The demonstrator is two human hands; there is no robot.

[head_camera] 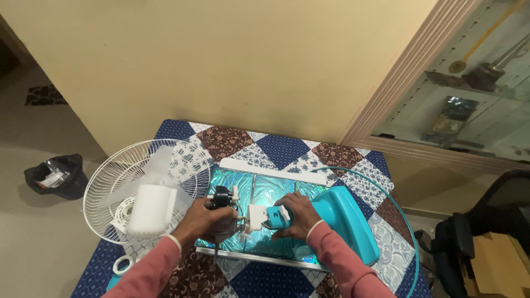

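you had one turquoise fan housing (348,221) lying on the patchwork-covered table (276,149), over one shiny sheet (270,187). your right hand (295,215) was clenched around the housing's neck, beside one small white bracket (255,216). your left hand (207,221) gripped one black motor part (222,197) just left of it. one white wire fan guard (146,187) lay at the table's left edge, one white strip (273,171) behind. one black bag (55,175) sat on the floor, well apart.
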